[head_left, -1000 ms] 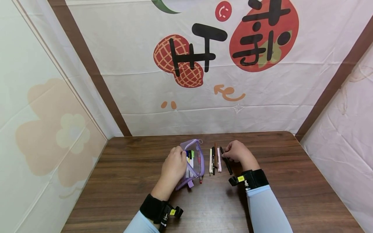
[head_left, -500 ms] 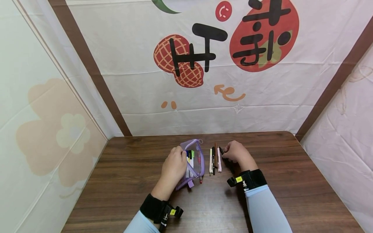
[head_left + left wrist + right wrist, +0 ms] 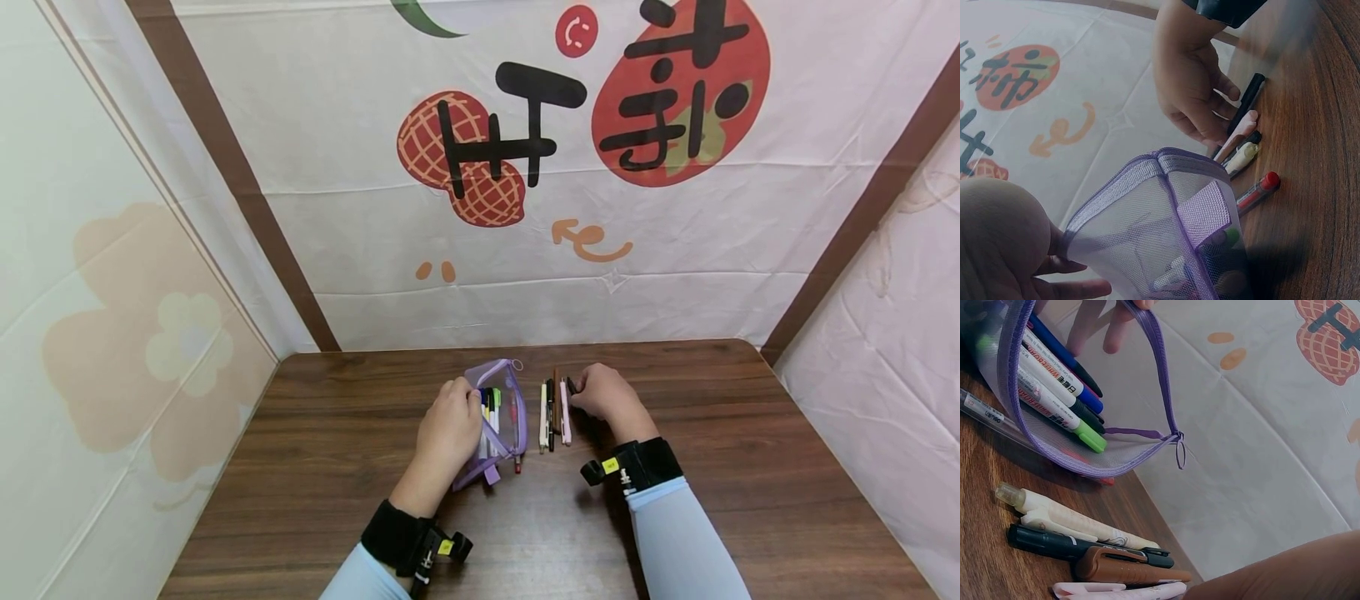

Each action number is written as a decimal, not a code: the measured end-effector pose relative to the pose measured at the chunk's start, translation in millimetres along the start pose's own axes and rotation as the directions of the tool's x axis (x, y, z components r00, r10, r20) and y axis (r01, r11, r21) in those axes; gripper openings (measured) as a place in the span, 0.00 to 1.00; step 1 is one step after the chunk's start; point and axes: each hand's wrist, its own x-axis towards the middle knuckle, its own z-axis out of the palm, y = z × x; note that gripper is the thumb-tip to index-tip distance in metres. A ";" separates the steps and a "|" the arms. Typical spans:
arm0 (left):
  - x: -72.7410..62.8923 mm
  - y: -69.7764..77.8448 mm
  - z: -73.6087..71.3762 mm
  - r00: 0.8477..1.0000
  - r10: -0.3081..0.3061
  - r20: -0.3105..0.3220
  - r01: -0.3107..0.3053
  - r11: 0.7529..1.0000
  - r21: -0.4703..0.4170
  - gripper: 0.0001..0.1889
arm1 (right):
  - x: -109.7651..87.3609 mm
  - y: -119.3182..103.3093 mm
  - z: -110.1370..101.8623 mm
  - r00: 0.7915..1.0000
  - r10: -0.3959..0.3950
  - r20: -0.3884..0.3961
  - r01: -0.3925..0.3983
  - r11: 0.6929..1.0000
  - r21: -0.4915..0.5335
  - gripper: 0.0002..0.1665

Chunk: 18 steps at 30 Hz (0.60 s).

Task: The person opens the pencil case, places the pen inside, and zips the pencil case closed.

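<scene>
Pinching the rim, the left hand holds the purple mesh pouch gaping on the table in the head view, while the right hand has its fingertips on a black pen, at the right of a row of pens; most of its barrel hides under that hand. From the left wrist, the right thumb and fingers curl about this pen, one end jutting clear. It should be light, stiff and smooth, apt to roll or slip, so a mid-barrel grip looks steadiest. The pouch seems soft and nearly weightless; its stitched zip edge, firmer than the mesh, is the better hold. From the right wrist, left fingertips nip that edge above whiteboard markers leaning inside, and a cream pen, dark pen, brown pen and pink pen lie side by side; the right fingertips are out of sight, so their grip cannot be judged there.
</scene>
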 end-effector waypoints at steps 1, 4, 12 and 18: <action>-0.5 1.3 -0.7 1.000 -0.004 0.004 0.004 1.000 0.011 0.14 | 0.7 0.3 -0.3 1.000 0.001 -0.005 -0.001 1.000 -0.004 0.22; -0.8 2.2 -0.4 1.000 -0.011 0.005 0.011 0.999 0.032 0.14 | 2.3 1.3 -1.6 1.000 -0.006 -0.022 0.006 1.000 0.006 0.28; 0.0 2.1 0.8 1.000 -0.015 0.005 0.015 1.000 0.026 0.14 | 3.8 3.7 -5.9 0.996 -0.020 -0.088 0.034 0.986 0.162 0.12; -0.1 1.2 0.6 1.000 -0.013 0.001 0.013 1.000 0.019 0.13 | 4.9 0.7 -8.3 0.993 -0.028 -0.119 0.060 0.960 0.275 0.16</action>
